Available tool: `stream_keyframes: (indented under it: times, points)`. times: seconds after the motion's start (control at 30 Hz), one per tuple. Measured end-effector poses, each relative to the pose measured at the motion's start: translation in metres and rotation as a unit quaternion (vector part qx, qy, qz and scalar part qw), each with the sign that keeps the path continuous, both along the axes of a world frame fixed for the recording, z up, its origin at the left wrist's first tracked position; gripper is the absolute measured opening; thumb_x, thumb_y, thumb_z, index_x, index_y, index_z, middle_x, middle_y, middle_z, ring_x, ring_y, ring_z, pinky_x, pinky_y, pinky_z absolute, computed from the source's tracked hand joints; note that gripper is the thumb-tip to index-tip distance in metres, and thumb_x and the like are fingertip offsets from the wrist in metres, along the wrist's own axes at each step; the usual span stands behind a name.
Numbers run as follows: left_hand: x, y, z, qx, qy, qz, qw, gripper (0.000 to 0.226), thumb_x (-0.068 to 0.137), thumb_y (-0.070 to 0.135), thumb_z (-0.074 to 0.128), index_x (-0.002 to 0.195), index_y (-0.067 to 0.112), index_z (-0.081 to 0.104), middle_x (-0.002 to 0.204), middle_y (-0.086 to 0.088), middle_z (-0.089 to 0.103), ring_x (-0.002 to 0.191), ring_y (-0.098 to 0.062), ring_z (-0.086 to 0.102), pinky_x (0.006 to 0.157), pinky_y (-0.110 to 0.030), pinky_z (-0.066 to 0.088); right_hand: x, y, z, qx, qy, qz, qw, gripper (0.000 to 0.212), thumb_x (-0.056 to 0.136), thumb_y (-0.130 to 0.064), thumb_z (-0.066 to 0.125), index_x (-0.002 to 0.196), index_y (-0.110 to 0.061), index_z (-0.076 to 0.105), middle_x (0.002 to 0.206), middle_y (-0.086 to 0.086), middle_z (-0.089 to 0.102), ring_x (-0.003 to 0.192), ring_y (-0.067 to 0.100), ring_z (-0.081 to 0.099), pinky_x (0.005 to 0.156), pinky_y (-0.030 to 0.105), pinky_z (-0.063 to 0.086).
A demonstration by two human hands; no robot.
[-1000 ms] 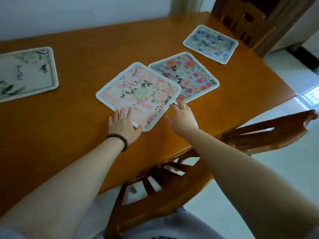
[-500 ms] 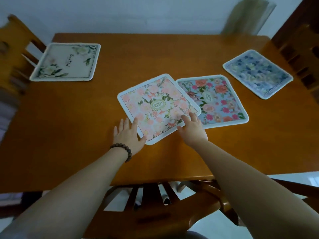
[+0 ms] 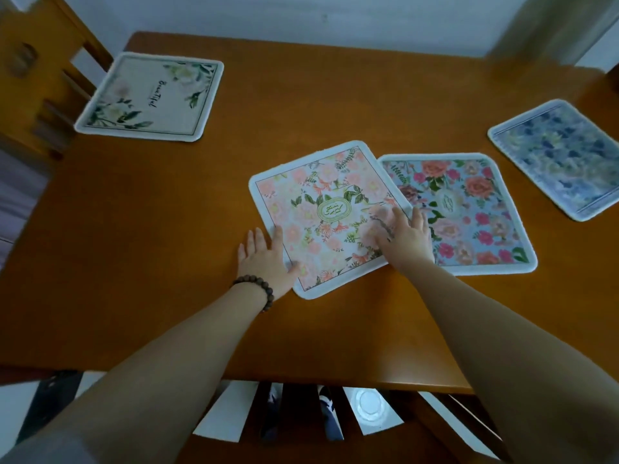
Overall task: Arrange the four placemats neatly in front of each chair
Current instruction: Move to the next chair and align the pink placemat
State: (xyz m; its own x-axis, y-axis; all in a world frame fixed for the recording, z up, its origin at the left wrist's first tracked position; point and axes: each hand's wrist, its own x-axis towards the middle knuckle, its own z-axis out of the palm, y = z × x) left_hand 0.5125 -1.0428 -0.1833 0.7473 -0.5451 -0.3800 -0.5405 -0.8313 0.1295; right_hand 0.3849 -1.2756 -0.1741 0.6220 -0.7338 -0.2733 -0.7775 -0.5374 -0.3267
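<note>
The right hand [image 3: 407,241] has slid further onto the pink placemat [image 3: 326,217], flat and released; the left hand [image 3: 264,261] lies flat at its edge, grasping nothing.

Dim, even indoor light with a slightly cool cast; the pale wall [image 3: 301,18] at the top is the brightest area. The wooden table [image 3: 167,229] carries only a soft sheen, with no hard glare, and the forearms cast faint, diffuse shadows. Motion blur smears the fingers of the right hand [image 3: 403,237], the blue placemat [image 3: 562,159] at the right edge and the chair [image 3: 37,78] at upper left. Wide-angle distortion bows the table's edges toward the frame corners. The pink floral placemat [image 3: 321,212] at centre is sharpest.
</note>
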Motion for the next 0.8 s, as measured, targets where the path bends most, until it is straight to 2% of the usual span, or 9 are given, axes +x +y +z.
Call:
stream_keyframes:
  times: [0.1,0.23,0.33,0.43,0.53,0.8]
  points:
    - [-0.013,-0.007,-0.008,-0.005,0.018,-0.005,1.000,0.082,0.091,0.062,0.033,0.151,0.024,-0.009,0.157,-0.020,-0.009,0.144,-0.033,-0.008,0.117,-0.048,0.001,0.007,0.000,-0.011,0.035,-0.003,-0.010,0.999,0.054,0.093,-0.047,0.039,0.144,-0.033,0.026,0.158,0.013,0.007,0.144,0.030,0.000,0.116,0.052,0.008]
    - [-0.016,-0.007,-0.011,-0.013,0.020,0.000,1.000,0.083,0.090,0.061,0.035,0.151,0.025,-0.008,0.157,-0.019,-0.012,0.144,-0.032,-0.013,0.117,-0.048,-0.002,0.016,0.015,-0.020,0.028,0.007,0.005,1.000,0.051,0.091,-0.043,0.045,0.140,-0.037,0.029,0.156,0.011,0.012,0.143,0.033,0.006,0.113,0.055,0.017]
    - [-0.011,-0.002,-0.011,-0.014,0.010,-0.007,1.000,0.080,0.091,0.060,0.034,0.151,0.024,-0.004,0.158,-0.015,-0.009,0.145,-0.029,-0.011,0.117,-0.049,0.000,0.021,0.013,-0.020,0.004,-0.015,-0.011,1.000,0.048,0.089,-0.045,0.047,0.135,-0.037,0.036,0.156,0.013,0.012,0.144,0.032,0.005,0.115,0.053,0.008]
    - [-0.009,0.005,-0.015,-0.012,0.002,-0.015,1.000,0.082,0.089,0.063,0.035,0.151,0.024,-0.002,0.159,-0.011,-0.009,0.145,-0.027,-0.011,0.117,-0.049,0.001,0.017,0.000,-0.021,-0.008,0.013,-0.028,1.000,0.061,0.083,-0.053,0.050,0.139,-0.034,0.034,0.159,0.013,0.004,0.145,0.032,-0.001,0.115,0.052,0.000]
    - [-0.010,0.010,-0.020,-0.017,-0.004,-0.020,1.000,0.084,0.087,0.065,0.036,0.151,0.025,-0.002,0.159,-0.010,-0.009,0.145,-0.026,-0.011,0.117,-0.049,0.001,0.013,-0.006,-0.022,-0.010,0.027,-0.017,0.999,0.072,0.078,-0.059,0.052,0.142,-0.034,0.030,0.159,0.012,0.006,0.144,0.033,0.003,0.115,0.053,0.004]
    - [-0.012,0.012,-0.020,-0.029,0.008,-0.024,0.999,0.081,0.088,0.064,0.036,0.151,0.025,0.001,0.159,-0.011,-0.007,0.145,-0.026,-0.010,0.116,-0.048,-0.001,0.006,-0.001,-0.023,-0.022,0.028,-0.021,0.999,0.077,0.077,-0.068,0.051,0.143,-0.039,0.025,0.158,0.013,0.008,0.142,0.037,0.007,0.114,0.051,0.011]
